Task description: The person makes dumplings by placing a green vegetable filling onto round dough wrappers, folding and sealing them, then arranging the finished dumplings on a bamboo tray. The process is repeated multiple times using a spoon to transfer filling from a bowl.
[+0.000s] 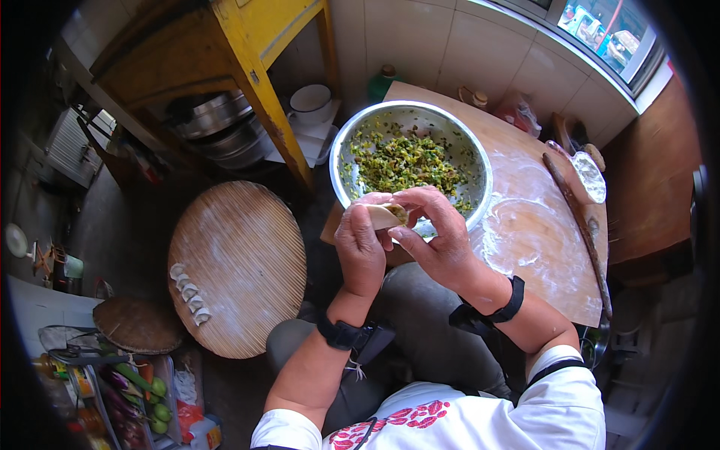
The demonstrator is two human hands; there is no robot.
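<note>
Over the near rim of a steel bowl point(484, 185) I hold a half-folded dumpling point(383, 216). My left hand point(360, 242) is closed around its left side. The thumb and fingers of my right hand point(439, 228) are at its right end, where some filling shows. Chopped green and yellow filling point(405, 157) lies in the bowl. Several folded dumplings point(190, 292) stand in a row near the left edge of a round, floured slatted tray point(242, 253).
The bowl stands on a floured wooden board point(529, 225). A dark rolling pin point(579, 230) lies along its right side, beside a bag of flour point(589, 177). A yellow wooden table point(264, 107) shelters steel pots point(219, 129). Vegetables point(135, 388) fill bins at lower left.
</note>
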